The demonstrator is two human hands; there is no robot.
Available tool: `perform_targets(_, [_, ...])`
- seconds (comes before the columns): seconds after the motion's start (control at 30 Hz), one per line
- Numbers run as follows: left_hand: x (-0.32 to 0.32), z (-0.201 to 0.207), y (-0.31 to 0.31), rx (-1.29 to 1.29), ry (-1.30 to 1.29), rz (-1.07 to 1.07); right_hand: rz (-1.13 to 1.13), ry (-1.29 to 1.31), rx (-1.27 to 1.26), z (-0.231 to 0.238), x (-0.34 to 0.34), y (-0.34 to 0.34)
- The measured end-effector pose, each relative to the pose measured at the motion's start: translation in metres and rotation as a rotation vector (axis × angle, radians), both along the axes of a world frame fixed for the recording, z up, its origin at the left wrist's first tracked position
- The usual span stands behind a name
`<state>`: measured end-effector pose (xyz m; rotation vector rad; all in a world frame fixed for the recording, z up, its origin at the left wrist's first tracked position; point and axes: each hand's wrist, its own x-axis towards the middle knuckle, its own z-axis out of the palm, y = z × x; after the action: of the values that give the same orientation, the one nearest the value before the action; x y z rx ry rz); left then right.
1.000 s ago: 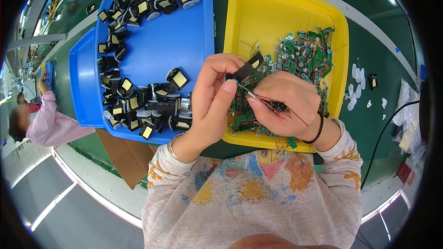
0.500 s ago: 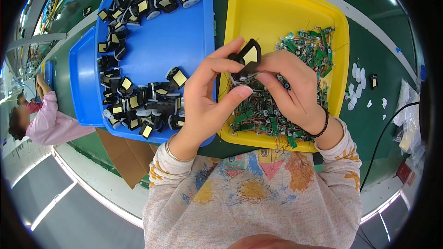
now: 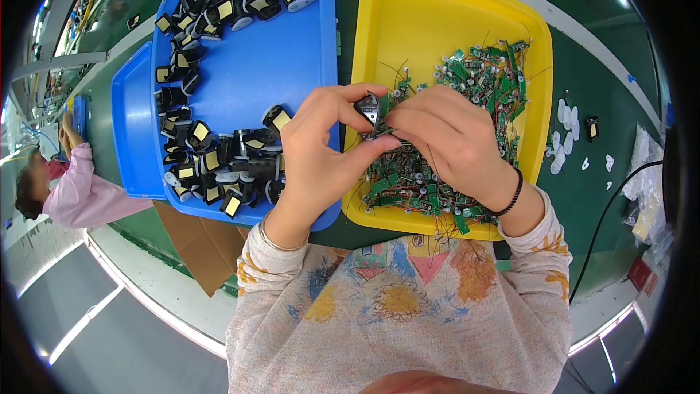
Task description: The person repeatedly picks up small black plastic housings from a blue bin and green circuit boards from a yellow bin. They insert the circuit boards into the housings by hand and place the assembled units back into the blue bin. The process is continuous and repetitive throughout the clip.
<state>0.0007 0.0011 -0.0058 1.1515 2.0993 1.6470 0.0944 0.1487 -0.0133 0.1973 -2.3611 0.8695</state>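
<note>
Between thumb and fingers, my left hand point(image 3: 321, 138) grips a small black plastic housing point(image 3: 368, 108) with a shiny face. My right hand point(image 3: 452, 135) meets it from the other side, its thumb and fingertips pinched at the housing's lower edge. What those fingertips hold is hidden; a bit of green shows beside them. Both hands are over the yellow tray point(image 3: 408, 7), where many green circuit boards point(image 3: 408, 182) with thin wires lie heaped. Left of my hands, the blue tray point(image 3: 255, 66) carries many black housings point(image 3: 211, 160) with pale yellow pads.
Right of the yellow tray lie white oval pieces point(image 3: 567, 120), one black housing point(image 3: 592, 128) and clear plastic bags point(image 3: 642, 190). A black cable curves past them. Brown cardboard point(image 3: 197, 244) sits below the blue tray. A person in a pink sleeve point(image 3: 95, 186) works at far left.
The black housing has been turned, so its yellow pad no longer shows and a shiny face does. My right fingers have closed in nearer to it.
</note>
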Motion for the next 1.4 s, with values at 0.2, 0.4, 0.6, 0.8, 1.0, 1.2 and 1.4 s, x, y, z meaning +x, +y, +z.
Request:
perform_targets(0.2, [-0.001, -0.003, 0.000, 0.075, 0.019, -0.018, 0.020, -0.002, -0.021, 0.000, 0.001, 0.002])
perform_targets(0.4, [0.000, 0.000, -0.004, 0.053, 0.079, -0.036, 0.042, -0.001, -0.059, 0.004, 0.001, 0.001])
perform_targets(0.6, [0.000, -0.001, -0.001, 0.086, 0.052, -0.018, 0.057, -0.067, -0.156, 0.005, 0.003, 0.002])
perform_targets(0.8, [0.001, 0.005, 0.001, -0.229, 0.166, 0.018, 0.024, -0.317, -0.471, 0.010, 0.006, 0.007])
perform_targets(1.0, [-0.008, 0.004, 0.000, -0.133, 0.407, 0.041, 0.144, -0.485, -1.059, 0.007, 0.008, 0.008])
perform_targets(1.2, [0.002, 0.005, -0.002, 0.185, -0.558, -0.049, 0.270, -0.539, -1.178, 0.011, 0.009, 0.007])
perform_targets(1.4, [-0.001, 0.000, -0.002, 0.218, -0.794, -0.193, 0.312, -0.516, -1.301, 0.012, 0.010, 0.003])
